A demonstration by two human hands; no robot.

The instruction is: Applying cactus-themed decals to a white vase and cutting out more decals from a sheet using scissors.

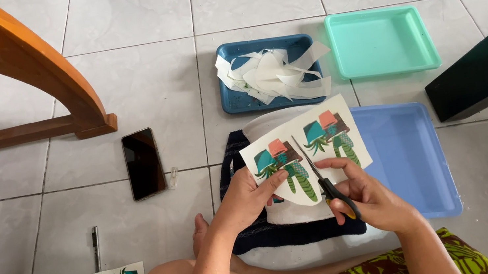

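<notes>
Fingers of the left hand pinch the printed sheet at its left edge, while the right hand grips scissors whose blades point up the sheet's middle

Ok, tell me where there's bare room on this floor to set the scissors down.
Free: the green tray and the light blue tray, both bare, and the tiles between the phone and the dark blue tray. Crowded: the dark blue tray holds paper scraps, and the spot before the knees, where the left hand and right hand work scissors on the printed sheet.
</notes>
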